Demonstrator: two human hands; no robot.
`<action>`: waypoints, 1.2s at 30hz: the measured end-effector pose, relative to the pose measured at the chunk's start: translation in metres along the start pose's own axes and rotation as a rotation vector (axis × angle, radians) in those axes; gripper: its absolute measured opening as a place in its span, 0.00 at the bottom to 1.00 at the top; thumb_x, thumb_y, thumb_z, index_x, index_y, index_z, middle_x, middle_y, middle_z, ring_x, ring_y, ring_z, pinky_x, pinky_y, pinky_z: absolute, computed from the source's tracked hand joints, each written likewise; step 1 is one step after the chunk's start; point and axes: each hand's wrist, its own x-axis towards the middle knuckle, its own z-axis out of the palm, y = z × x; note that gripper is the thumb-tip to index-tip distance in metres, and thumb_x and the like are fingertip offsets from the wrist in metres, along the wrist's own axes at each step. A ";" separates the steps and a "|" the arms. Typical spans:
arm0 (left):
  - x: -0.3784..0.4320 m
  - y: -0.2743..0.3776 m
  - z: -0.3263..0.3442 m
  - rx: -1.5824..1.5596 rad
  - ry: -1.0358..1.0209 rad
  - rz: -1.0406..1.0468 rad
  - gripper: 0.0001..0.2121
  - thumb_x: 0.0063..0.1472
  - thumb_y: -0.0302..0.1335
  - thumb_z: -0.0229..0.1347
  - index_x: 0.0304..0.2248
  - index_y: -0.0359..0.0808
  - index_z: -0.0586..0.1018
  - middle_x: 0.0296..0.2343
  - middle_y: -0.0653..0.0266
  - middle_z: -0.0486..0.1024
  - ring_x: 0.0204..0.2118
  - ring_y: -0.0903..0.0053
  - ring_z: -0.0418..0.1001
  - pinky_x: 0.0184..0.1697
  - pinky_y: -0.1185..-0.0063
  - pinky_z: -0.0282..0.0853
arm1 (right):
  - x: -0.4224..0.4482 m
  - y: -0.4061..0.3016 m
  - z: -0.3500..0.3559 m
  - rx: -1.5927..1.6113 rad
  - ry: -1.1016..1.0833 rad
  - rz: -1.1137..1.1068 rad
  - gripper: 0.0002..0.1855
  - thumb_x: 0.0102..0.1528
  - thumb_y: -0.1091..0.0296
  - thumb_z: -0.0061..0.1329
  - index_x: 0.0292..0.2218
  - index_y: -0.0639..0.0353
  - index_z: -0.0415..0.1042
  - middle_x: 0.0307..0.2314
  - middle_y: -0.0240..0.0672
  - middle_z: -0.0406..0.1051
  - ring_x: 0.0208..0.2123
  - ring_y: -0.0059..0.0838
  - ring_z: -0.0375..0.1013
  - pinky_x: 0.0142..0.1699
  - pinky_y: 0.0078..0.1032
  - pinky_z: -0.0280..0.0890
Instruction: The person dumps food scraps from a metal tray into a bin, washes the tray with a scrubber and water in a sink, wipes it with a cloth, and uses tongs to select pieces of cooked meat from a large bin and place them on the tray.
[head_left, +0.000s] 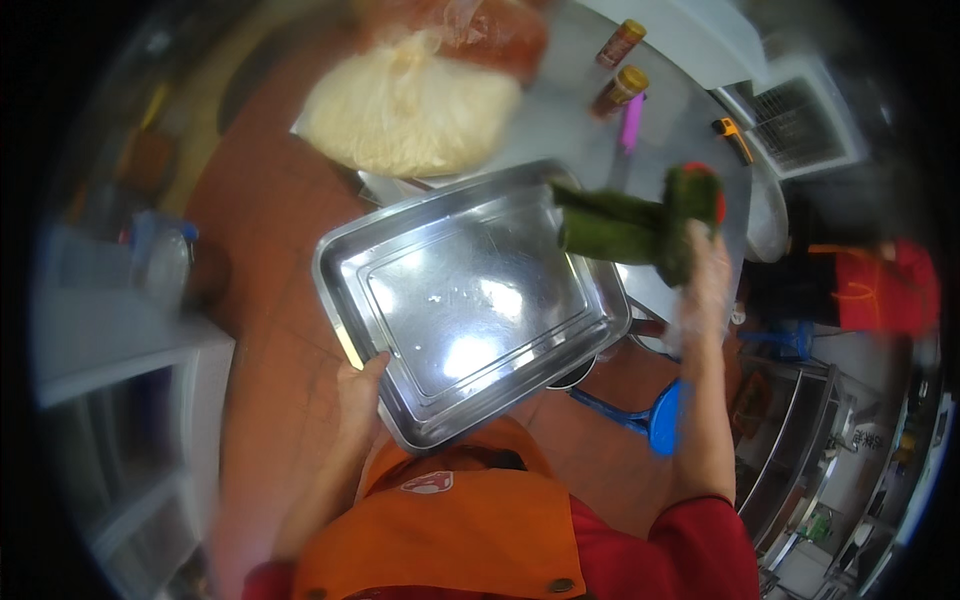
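My left hand (361, 386) grips the left rim of an empty rectangular stainless steel tray (480, 292), thumb inside the wall. The tray is tilted in front of my orange apron, and bright reflections lie on its bottom. In my right hand (705, 262) is a green cloth (611, 225), blurred, its loose end over the tray's right corner. A patch of red shows beside the cloth at my fingers. Something thin and clear shows around my right wrist; I cannot tell whether it is a glove.
Beyond the tray a clear bag of pale food (412, 112) sits before a reddish bag (487, 37). Two gold-lidded jars (621, 45), a pink-handled tool (632, 124) and a yellow-black tool (733, 140) lie on the metal table (675, 112). A blue stool (665, 416) and a person in red (885, 289) are right.
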 end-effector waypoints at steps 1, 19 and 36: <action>0.005 0.000 0.000 -0.006 -0.014 0.005 0.14 0.50 0.21 0.49 0.38 0.26 0.68 0.27 0.60 0.71 0.27 0.76 0.69 0.32 0.81 0.65 | 0.005 0.005 0.018 -0.018 -0.029 -0.027 0.26 0.49 0.60 0.48 0.47 0.63 0.60 0.34 0.33 0.67 0.35 0.22 0.66 0.39 0.19 0.61; 0.038 0.009 0.003 0.221 -0.342 0.162 0.19 0.45 0.17 0.44 0.41 0.29 0.63 0.31 0.58 0.69 0.33 0.74 0.68 0.34 0.81 0.63 | -0.138 0.086 0.255 -0.676 -0.561 -0.715 0.27 0.36 0.79 0.44 0.40 0.45 0.67 0.25 0.38 0.64 0.29 0.41 0.63 0.36 0.35 0.60; 0.028 0.044 0.013 0.318 -0.096 0.123 0.18 0.58 0.31 0.45 0.47 0.33 0.62 0.32 0.61 0.70 0.33 0.78 0.67 0.38 0.80 0.62 | -0.033 0.110 0.126 -1.313 -0.277 -0.417 0.35 0.43 0.80 0.43 0.51 0.39 0.54 0.28 0.46 0.65 0.27 0.41 0.67 0.28 0.35 0.64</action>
